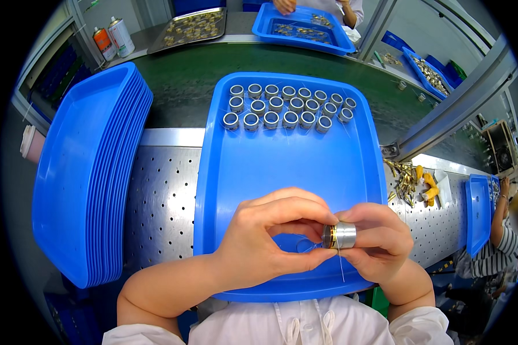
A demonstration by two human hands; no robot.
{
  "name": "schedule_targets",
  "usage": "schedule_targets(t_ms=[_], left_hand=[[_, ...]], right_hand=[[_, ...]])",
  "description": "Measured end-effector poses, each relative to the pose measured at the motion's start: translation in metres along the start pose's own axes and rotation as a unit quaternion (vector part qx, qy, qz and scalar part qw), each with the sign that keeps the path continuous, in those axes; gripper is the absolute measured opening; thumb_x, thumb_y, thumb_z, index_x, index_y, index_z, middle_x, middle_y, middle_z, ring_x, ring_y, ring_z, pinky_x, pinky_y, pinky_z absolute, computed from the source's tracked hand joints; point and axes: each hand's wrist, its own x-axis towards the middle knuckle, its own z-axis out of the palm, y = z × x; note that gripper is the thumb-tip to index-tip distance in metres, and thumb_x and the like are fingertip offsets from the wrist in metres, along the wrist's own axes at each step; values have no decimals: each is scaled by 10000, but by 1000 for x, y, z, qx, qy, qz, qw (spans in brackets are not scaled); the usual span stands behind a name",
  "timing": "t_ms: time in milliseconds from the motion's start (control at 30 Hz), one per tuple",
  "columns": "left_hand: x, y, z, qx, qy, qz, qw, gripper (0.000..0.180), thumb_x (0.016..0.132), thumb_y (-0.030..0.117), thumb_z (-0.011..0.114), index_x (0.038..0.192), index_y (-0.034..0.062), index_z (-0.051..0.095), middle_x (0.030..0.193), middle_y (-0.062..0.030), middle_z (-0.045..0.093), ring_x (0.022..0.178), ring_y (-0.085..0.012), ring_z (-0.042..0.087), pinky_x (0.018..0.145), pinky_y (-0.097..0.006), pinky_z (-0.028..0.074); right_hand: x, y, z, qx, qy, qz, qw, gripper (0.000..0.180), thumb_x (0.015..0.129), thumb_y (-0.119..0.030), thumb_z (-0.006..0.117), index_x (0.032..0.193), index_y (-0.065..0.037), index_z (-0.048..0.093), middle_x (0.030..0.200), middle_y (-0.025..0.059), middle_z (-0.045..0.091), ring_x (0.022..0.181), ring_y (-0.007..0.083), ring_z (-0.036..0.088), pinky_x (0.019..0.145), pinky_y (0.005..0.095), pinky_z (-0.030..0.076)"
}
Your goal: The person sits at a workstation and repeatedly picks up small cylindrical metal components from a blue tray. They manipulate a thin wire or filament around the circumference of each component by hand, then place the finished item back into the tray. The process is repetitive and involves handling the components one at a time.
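Perforated metal worktop, bordered on its far side by a dark green surface. Over the near part of a large blue tray, a short silver cylinder is held up, laid sideways, a golden part showing near its left end. By the left hand that end is pinched between thumb and fingertips, the palm hollow. By the right hand the opposite end is clasped, thumb and fingers closed on it. A thin wire is seen hanging in front of the cylinder. At the tray's far end, similar hollow cylinders are stood in rows. To the left, a stack of blue trays is placed; to the right, brass-coloured pieces are heaped near a yellow item. Beyond the green surface, two cans are stood, small pieces are spread on a metal tray, and another person's hand is held at a further blue tray
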Motion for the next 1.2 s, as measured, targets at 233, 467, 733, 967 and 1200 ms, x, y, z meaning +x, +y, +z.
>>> schedule_targets(t_ms=[233, 467, 733, 967, 1200], left_hand=[[1, -1, -2, 7, -3, 1, 1000, 403, 623, -107, 749, 997, -39, 615, 1029, -154, 578, 941, -215, 616, 794, -314, 565], [0, 0, 3, 1, 16, -13, 1000, 415, 623, -104, 746, 1013, -43, 616, 1026, -157, 582, 939, -219, 619, 799, -320, 565], [0, -3, -3, 25, -1, -15, 1000, 425, 623, -112, 734, 1025, -53, 612, 1032, -165, 586, 920, -230, 632, 791, -322, 568], [1, 6, 3, -18, 25, -78, 997, 408, 623, -107, 746, 1000, -52, 599, 1043, -161, 575, 936, -225, 629, 818, -333, 552], [0, -2, 3, -2, 34, 2, 999, 283, 671, -116, 709, 921, -29, 607, 1073, -134, 556, 944, -212, 613, 820, -302, 529]], right_hand=[[3, 1, -5, -15, -35, 9, 999, 221, 689, 25, 744, 890, 6, 656, 1014, 179, 615, 841, 221, 641, 689, 282, 541], [0, -3, 0, -31, 4, 11, 999, 233, 680, 24, 750, 895, 1, 662, 1011, 168, 616, 848, 216, 637, 690, 276, 541], [0, 1, -3, -10, -14, 24, 1000, 235, 682, 16, 752, 901, 1, 667, 1016, 164, 618, 854, 214, 637, 702, 276, 539], [0, -2, -3, -38, -4, 18, 999, 240, 673, 18, 756, 897, -1, 672, 1022, 161, 615, 864, 215, 635, 705, 275, 539], [-2, -2, -5, -64, 13, 11, 998, 266, 649, 6, 780, 892, -7, 673, 1021, 151, 609, 853, 211, 634, 688, 273, 542]])
